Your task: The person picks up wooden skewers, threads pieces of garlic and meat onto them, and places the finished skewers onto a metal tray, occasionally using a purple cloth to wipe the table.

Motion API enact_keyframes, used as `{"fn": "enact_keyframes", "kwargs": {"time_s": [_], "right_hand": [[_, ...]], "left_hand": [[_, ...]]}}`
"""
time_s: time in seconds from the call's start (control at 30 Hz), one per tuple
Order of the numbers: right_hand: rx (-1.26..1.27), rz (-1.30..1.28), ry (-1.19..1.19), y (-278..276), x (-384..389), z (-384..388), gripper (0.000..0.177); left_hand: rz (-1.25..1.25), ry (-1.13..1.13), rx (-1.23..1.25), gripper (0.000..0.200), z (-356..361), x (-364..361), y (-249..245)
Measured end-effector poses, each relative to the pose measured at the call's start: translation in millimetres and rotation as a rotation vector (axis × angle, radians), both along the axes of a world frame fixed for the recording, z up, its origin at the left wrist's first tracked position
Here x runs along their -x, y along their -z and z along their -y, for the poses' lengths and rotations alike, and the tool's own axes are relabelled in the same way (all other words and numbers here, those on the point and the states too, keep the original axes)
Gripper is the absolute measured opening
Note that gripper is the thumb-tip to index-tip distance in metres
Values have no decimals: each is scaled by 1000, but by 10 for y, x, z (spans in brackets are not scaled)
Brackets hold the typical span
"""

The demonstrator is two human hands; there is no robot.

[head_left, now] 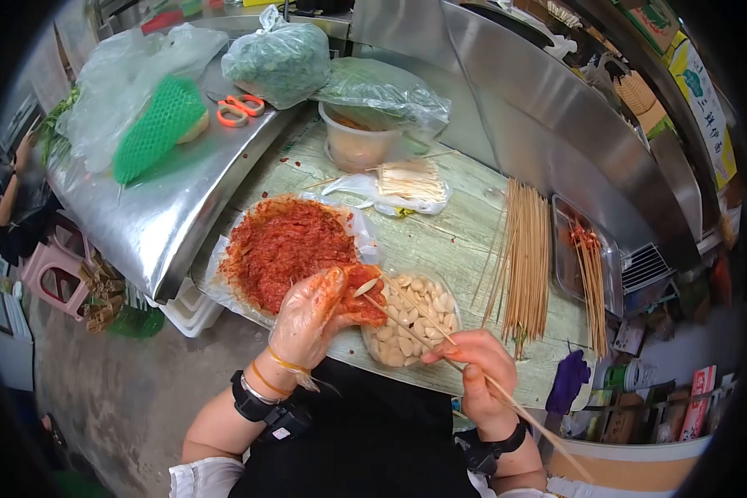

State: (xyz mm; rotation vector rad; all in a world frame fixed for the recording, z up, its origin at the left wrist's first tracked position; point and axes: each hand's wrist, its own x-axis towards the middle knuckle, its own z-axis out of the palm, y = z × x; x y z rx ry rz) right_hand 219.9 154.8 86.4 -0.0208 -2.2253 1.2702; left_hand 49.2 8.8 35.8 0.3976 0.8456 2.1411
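While gloved left hand (pixel 311 319) pinches red meat piece (pixel 358 309), bare right hand (pixel 481 373) is closed round skewer (pixel 407 327); skewer tip meets meat just past left fingertips, over garlic cloves (pixel 402 347), table's near edge.

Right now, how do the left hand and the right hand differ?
The left hand wears a thin clear glove smeared red; the right hand is bare and clean. The left hand pinches a piece of red meat over the tubs, while the right hand grips a bamboo skewer that points at that meat. The left hand is higher on the table, the right hand nearer the body. Both have a black wrist band.
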Motion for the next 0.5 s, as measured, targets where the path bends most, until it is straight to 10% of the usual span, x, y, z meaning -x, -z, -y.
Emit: {"fn": "enact_keyframes", "kwargs": {"time_s": [0.5], "right_hand": [[-113,-63,49,78,-182,17,36]], "left_hand": [[163,-188,55,28,-59,-27,80]]}}
